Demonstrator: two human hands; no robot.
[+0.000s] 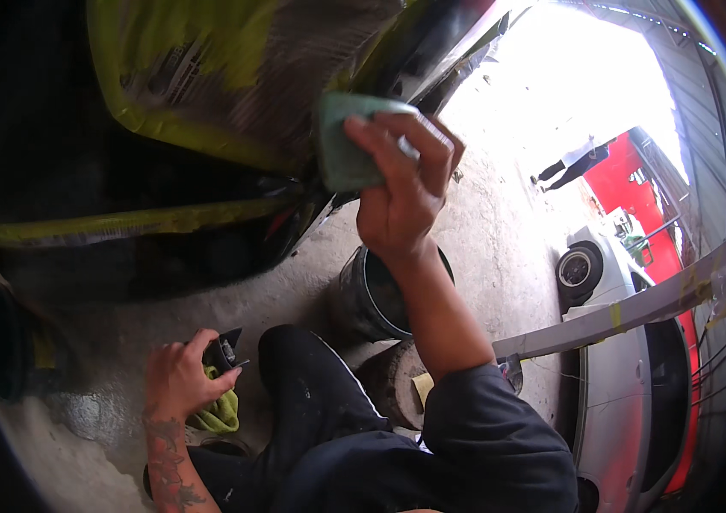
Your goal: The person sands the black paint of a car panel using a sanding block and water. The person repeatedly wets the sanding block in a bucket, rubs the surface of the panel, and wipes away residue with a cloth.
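Raised at upper centre, my right hand (401,184) is closed round a flat, pale green pad (342,145) with rounded corners. The pad lies against or just in front of the dark car's (235,197) edge; I cannot tell if it touches. Yellow-green tape (209,147) borders a film-covered panel on that car. Low at the left, my left hand (183,376) grips a small black item (228,344), thin-edged like a folded sheet, beside my knee. A crumpled green cloth (219,413) hangs just under those fingers; whether they hold it is unclear.
A black bucket (354,291) stands on the concrete floor under my right forearm, near a round stump-like block (393,385). A long grey strip (628,309) crosses at right before a light-coloured car (611,402). Farther off, a person (575,160) stands by a red wall.
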